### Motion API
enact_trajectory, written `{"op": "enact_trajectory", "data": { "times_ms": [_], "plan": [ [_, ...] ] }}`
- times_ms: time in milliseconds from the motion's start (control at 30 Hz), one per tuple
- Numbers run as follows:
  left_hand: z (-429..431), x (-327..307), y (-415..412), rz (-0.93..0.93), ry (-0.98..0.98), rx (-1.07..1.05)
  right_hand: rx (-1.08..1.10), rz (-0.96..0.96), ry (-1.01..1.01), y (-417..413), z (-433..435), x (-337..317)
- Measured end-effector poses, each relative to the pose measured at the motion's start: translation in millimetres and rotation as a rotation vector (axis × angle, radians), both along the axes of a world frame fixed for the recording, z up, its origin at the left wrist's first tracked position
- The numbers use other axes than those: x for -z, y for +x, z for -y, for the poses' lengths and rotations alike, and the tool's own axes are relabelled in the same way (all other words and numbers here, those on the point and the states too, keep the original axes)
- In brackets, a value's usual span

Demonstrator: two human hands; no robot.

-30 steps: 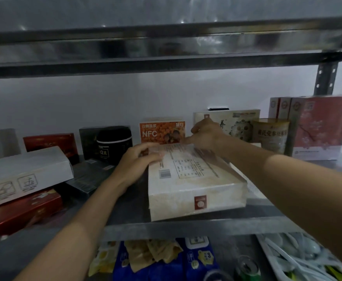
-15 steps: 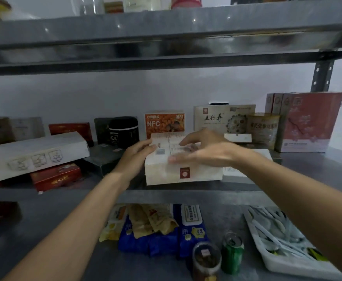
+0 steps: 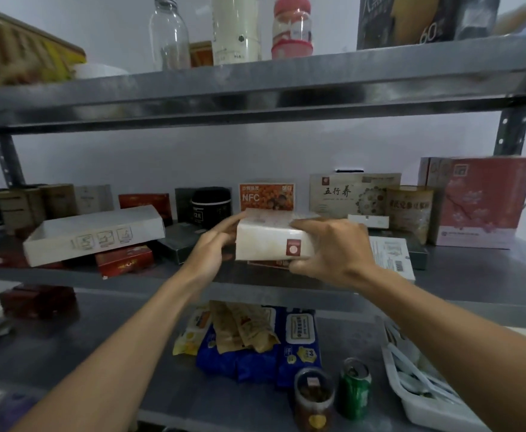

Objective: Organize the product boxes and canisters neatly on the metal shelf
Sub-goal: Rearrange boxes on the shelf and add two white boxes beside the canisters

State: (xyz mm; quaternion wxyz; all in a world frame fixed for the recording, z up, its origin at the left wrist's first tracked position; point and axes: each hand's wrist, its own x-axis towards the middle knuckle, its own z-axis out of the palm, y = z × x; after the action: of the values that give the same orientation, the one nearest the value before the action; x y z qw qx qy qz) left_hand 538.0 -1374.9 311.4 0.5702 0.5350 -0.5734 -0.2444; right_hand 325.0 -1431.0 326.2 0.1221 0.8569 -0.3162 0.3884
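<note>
Since half a second ago, your right grip (image 3: pixel 333 254) has shifted from lying flat across the cream box (image 3: pixel 265 241) to clasping its right end, with the fingers curled over the top and the thumb underneath. The view has also pulled back, so the bottles (image 3: pixel 169 32) on the upper board now show. Your left grip (image 3: pixel 215 247) holds the box's left end, fingers laid over the top edge. The box is at the front middle of the metal shelf (image 3: pixel 255 285), before the orange NFC box (image 3: pixel 266 197) and above a flat reddish pack (image 3: pixel 268 263). Whether it rests on that pack, you cannot tell.
</note>
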Motion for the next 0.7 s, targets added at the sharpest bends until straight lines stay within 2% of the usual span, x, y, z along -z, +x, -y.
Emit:
{"op": "enact_trajectory", "data": {
  "times_ms": [133, 233, 367, 433, 600, 700],
  "plan": [
    [2, -23, -7, 0.049, -0.115, 0.032, -0.085, 0.324, 0.098, -5, 5, -19],
    [9, -32, -6, 0.128, -0.111, 0.050, -0.192, 0.616, 0.222, -12, 5, -30],
    [19, -36, -7, 0.155, -0.112, 0.006, -0.342, 0.864, 0.420, -19, 1, -35],
    [21, -33, -9, 0.096, -0.126, 0.006, -0.384, 0.979, 0.517, -22, 0, -37],
    [30, -21, -1, -0.107, -0.158, 0.030, -0.467, 1.150, 0.772, -29, 1, -36],
    [33, -19, 3, -0.185, -0.195, 0.062, -0.487, 1.161, 0.877, -31, 6, -32]
  ]
}}
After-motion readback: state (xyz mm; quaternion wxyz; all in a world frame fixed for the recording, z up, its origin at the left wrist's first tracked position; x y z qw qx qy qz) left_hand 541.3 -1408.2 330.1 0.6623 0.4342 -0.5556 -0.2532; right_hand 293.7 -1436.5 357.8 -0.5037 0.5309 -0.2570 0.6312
